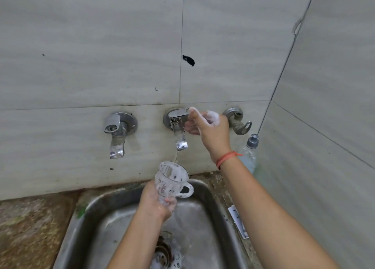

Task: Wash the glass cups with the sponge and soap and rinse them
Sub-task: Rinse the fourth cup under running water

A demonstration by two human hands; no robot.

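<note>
- Right forearm (269,208): nearest the camera, reaching up from the lower right to the wall; an orange thread band (226,158) circles the wrist.
- Right hand (209,126): foam-covered, at the middle tap (178,124); the thumb lies on the end of the lever and the fingers are bent together beneath it, beside the spout.
- Left hand (157,203): raised over the sink (97,208), fingers clamped round the base of the glass cup (172,180).
- Glass cup: held tilted just below the middle tap's spout, above the basin's rear half; its handle points right and suds cling to its wall and rim.
- Water stream (177,156): a thin thread falling from the spout to the cup's rim.
- Drain (164,250): at the basin floor, with foam around it.
- Left tap (117,131) and a dull third fitting (237,120): both wall-mounted, flanking the middle tap.
- Plastic bottle (251,147): grey-capped, standing in the corner behind the right wrist.
- White strip (238,221): lying on the sink's right edge.
- Speckled counter (30,228): left of the sink, below the grey wall tiles (91,56).
</note>
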